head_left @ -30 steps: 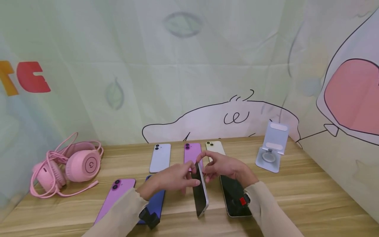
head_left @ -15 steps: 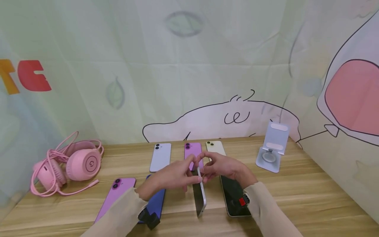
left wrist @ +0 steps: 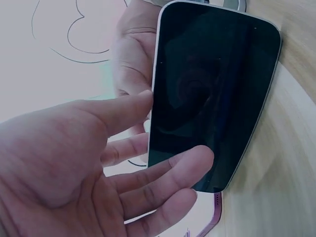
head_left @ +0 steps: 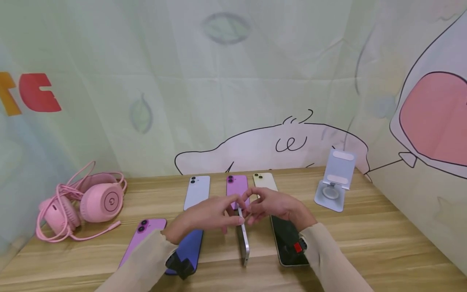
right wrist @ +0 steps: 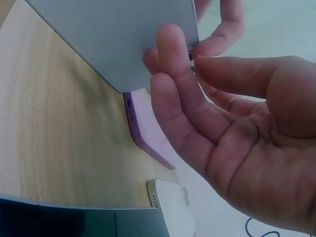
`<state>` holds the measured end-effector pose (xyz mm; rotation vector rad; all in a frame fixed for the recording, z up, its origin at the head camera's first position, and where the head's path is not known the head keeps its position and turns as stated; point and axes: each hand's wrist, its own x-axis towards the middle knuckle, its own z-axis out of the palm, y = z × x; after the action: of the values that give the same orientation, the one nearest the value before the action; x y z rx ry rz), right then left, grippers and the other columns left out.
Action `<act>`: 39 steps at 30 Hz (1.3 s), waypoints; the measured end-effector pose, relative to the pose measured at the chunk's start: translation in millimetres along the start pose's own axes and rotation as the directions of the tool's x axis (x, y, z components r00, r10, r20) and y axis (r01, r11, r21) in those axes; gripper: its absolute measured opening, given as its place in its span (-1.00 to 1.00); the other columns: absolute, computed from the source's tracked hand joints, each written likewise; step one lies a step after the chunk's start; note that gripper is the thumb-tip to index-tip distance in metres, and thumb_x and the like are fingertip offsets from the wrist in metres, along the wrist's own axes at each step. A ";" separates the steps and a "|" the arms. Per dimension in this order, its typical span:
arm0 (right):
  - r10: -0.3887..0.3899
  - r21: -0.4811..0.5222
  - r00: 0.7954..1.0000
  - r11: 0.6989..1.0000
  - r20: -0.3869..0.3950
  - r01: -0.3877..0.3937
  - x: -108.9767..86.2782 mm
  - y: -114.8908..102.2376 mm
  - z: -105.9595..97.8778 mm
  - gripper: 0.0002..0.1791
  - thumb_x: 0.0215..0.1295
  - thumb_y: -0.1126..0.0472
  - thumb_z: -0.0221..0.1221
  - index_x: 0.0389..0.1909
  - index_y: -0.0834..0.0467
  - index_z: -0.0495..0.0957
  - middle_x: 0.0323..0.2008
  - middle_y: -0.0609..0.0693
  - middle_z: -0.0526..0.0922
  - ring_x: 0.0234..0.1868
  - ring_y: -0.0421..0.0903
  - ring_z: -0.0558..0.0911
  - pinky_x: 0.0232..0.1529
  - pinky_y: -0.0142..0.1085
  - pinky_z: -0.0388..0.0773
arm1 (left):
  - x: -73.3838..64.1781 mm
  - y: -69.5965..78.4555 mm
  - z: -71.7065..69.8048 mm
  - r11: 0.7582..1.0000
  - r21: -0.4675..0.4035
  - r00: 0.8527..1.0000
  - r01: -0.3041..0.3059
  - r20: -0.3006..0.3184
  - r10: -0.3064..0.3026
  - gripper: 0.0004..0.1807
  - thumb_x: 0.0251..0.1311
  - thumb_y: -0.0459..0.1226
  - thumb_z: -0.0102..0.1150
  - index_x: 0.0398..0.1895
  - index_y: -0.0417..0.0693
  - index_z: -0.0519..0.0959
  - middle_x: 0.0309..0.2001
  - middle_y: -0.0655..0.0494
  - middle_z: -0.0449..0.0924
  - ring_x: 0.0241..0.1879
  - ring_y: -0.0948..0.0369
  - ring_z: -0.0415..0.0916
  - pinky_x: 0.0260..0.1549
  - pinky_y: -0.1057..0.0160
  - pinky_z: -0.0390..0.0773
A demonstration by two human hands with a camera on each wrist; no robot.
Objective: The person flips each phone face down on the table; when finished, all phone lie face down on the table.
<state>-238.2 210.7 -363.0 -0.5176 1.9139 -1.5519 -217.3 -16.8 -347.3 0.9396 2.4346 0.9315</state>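
A white-edged smartphone [head_left: 244,243] stands upright on its long side in the middle of the wooden table, one end toward me. My left hand [head_left: 215,213] is at its far end, thumb at the upper edge. In the left wrist view, a fingertip of that hand lies against the dark screen [left wrist: 212,89]. From the other side, my right hand [head_left: 273,205] has fingers on the plain pale back [right wrist: 123,39], its thumb near the edge. The fingers of both hands meet around the far upper corner, which they partly hide.
A blue phone [head_left: 189,251] and a purple phone [head_left: 146,233] lie left; a dark-screened phone [head_left: 286,239] lies right. White [head_left: 197,192], purple [head_left: 237,186] and cream [head_left: 265,181] phones line the back. Pink headphones [head_left: 102,202] sit far left, a phone stand [head_left: 335,180] back right.
The phone between my hands has turned from showing its dark screen to nearly edge-on, its near end shifting slightly left. My left fingers have shifted along its upper edge; the right hand barely moved.
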 end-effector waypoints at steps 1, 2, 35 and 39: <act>0.007 0.001 1.000 1.000 0.001 -0.007 0.2 0.2 0.7 -0.75 0.47 0.43 0.01 0.11 0.26 0.34 -0.17 0.21 0.67 -0.30 -0.03 0.72 -0.07 -0.10 0.64 | -0.4 -0.1 -0.5 1.000 0.005 1.000 -0.002 -0.002 0.002 -0.67 0.37 -0.10 0.22 0.10 0.03 0.47 -0.23 0.09 0.67 -0.52 0.11 0.66 -0.33 0.15 0.56; 0.015 0.004 1.000 1.000 0.003 -0.015 0.4 0.6 1.3 -0.74 0.47 0.43 0.01 0.12 0.26 0.33 -0.16 0.21 0.67 -0.30 -0.03 0.72 -0.07 -0.11 0.64 | -0.5 -0.1 -1.0 1.000 0.008 1.000 -0.002 -0.003 0.002 -0.68 0.37 -0.11 0.22 0.09 0.02 0.48 -0.24 0.10 0.67 -0.52 0.10 0.66 -0.32 0.15 0.56; 0.148 -0.055 0.982 0.988 0.121 -0.142 -1.6 6.2 5.6 -0.50 0.44 0.40 0.09 0.36 0.10 0.34 -0.16 0.27 0.71 -0.30 0.04 0.74 -0.21 -0.12 0.68 | -2.9 -5.6 -8.0 0.996 0.047 0.997 0.073 -0.033 -0.072 -0.90 0.28 -0.32 0.27 -0.24 -0.05 0.52 -0.59 0.09 0.56 -0.60 0.08 0.58 -0.58 0.31 0.38; 0.164 -0.068 0.980 0.985 0.113 -0.157 -1.4 6.4 5.5 -0.52 0.46 0.41 0.07 0.35 0.12 0.35 -0.18 0.27 0.71 -0.30 0.05 0.74 -0.22 -0.12 0.68 | -2.9 -6.8 -7.9 0.992 0.054 0.993 0.114 -0.021 -0.113 -0.89 0.28 -0.35 0.28 -0.25 -0.04 0.52 -0.60 0.10 0.55 -0.59 0.11 0.58 -0.56 0.30 0.40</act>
<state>-233.0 209.1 -369.6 -0.4573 1.8668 -1.3366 -222.6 -26.1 -346.0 0.8040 2.5110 0.8405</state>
